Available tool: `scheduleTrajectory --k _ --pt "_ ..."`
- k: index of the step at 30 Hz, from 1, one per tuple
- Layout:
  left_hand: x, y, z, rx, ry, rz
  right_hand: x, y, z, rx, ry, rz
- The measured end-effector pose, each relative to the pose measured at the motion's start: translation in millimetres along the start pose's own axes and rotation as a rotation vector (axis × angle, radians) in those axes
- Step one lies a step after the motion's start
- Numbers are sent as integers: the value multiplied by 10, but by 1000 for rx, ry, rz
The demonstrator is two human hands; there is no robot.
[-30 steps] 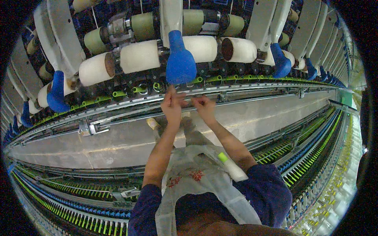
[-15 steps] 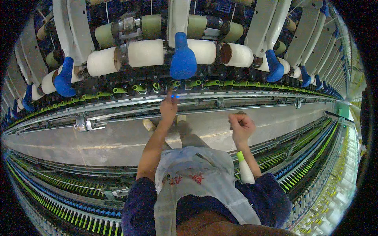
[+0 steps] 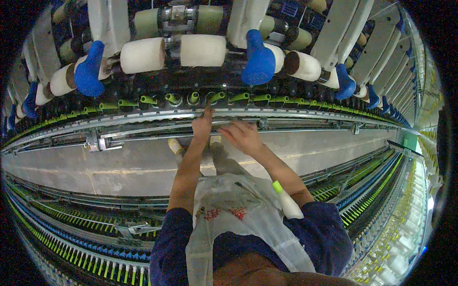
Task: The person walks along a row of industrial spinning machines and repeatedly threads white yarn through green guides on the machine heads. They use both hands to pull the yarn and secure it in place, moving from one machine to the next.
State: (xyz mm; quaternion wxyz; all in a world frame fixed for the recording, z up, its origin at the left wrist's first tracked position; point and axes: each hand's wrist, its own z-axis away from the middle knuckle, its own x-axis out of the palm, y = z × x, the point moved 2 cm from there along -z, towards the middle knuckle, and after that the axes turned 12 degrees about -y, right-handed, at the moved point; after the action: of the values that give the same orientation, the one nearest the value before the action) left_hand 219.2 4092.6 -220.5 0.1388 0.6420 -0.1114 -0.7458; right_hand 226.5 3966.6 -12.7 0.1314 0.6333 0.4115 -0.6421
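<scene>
My left hand (image 3: 202,126) reaches over the metal rail to the row of spindles. Its index finger points up at the foot of a lime-green bobbin tube (image 3: 218,97); the other fingers are curled together, and what they hold, if anything, is hidden. Just right of it, my right hand (image 3: 243,137) is held palm down above the rail, fingers drawn together in a pinch toward the left hand. Anything between those fingertips is too small to make out. Another green tube (image 3: 193,98) stands tilted beside the left fingertip. A white yarn bobbin with a green tip (image 3: 289,202) lies against my right upper arm.
White rollers (image 3: 203,50) and blue-ended pressure arms (image 3: 258,59) overhang the spindles. A metal rail (image 3: 143,118) runs along the frame front. Behind me, past the concrete floor (image 3: 129,164), stands another machine with rows of green tubes (image 3: 76,245). White packages (image 3: 400,250) line the right.
My right hand has moved left and forward, up beside my left hand. The left hand stays at the spindles, while the view has shifted slightly along the machine.
</scene>
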Motion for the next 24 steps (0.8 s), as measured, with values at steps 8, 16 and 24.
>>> scheduleTrajectory --k 8,16,24 --pt "-51 29 1 128 -3 409 -544 -269 -648 -139 211 86" --pt "-1791 1259 1096 -195 -736 2336 -517 143 -522 43 453 455" --pt "-2962 1037 1063 -9 -391 2599 -334 -60 -509 233 295 -312"
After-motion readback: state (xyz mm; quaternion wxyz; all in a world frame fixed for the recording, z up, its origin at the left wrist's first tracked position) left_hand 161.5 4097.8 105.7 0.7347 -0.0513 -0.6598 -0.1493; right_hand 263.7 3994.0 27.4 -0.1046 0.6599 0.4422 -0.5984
